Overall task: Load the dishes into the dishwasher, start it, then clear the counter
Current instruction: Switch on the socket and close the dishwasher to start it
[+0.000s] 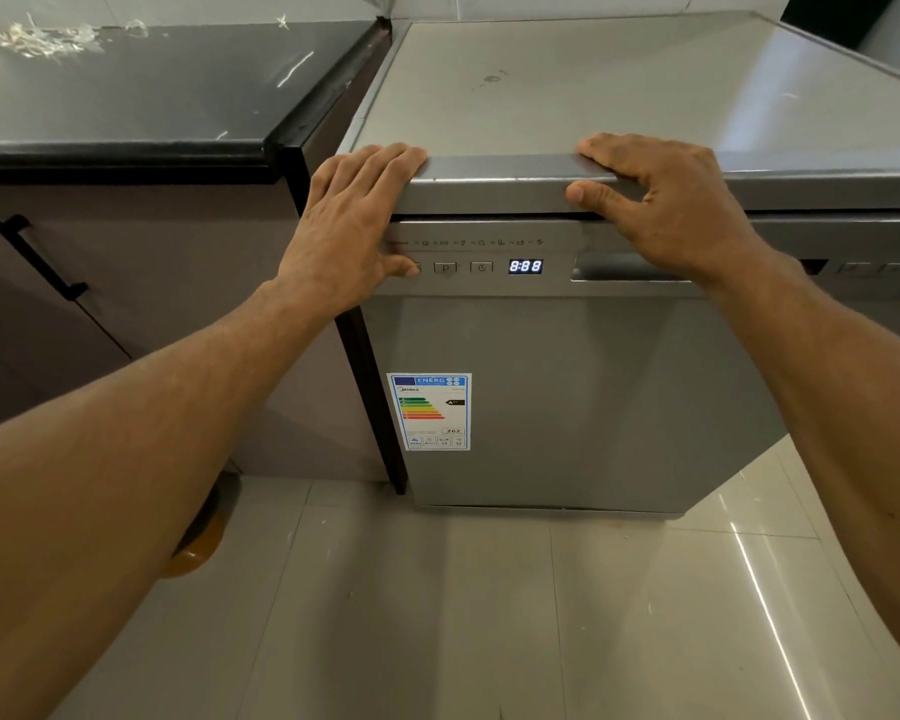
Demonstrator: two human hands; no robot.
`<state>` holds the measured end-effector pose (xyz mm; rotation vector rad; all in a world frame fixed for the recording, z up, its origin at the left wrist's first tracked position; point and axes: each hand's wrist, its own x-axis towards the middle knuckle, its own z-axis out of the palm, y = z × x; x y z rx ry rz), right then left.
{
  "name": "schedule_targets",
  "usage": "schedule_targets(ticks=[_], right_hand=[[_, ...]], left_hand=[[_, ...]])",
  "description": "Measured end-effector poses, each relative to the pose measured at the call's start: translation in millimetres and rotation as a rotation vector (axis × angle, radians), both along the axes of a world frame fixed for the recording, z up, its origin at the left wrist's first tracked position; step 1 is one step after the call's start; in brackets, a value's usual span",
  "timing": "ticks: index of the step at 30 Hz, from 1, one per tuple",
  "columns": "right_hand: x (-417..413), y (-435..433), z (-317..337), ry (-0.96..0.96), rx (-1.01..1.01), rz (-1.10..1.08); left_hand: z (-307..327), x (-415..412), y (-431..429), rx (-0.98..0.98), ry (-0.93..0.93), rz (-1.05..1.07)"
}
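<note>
The silver dishwasher [567, 397] stands with its door closed, and its blue display [525, 266] reads 8:88. My left hand [352, 228] lies over the top left front edge with its fingers flat on the lid, and its thumb presses the leftmost button of the control panel [481, 254]. My right hand [661, 200] rests on the top front edge, fingers flat on the lid and thumb against the front lip, above the door handle recess [624, 267]. No dishes are in view.
A black stone counter [141, 96] adjoins the dishwasher on the left, with pale scraps [37, 39] at its back. Below it is a brown cabinet with a black handle [42, 259]. An energy label [429, 411] is stuck on the door. Glossy floor tiles [489, 615] lie in front.
</note>
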<state>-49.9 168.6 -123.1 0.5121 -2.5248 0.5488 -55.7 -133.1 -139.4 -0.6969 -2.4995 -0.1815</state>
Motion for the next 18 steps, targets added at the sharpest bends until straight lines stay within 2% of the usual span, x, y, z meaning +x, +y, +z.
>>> schedule_targets(ticks=[7, 18], right_hand=[[0, 0, -1, -0.004, 0.023, 0.002], [-5, 3, -5, 0.032, 0.027, 0.008]], left_hand=[[-1, 1, 4, -0.001, -0.012, 0.037], [-11, 1, 21, 0.021, 0.071, 0.156]])
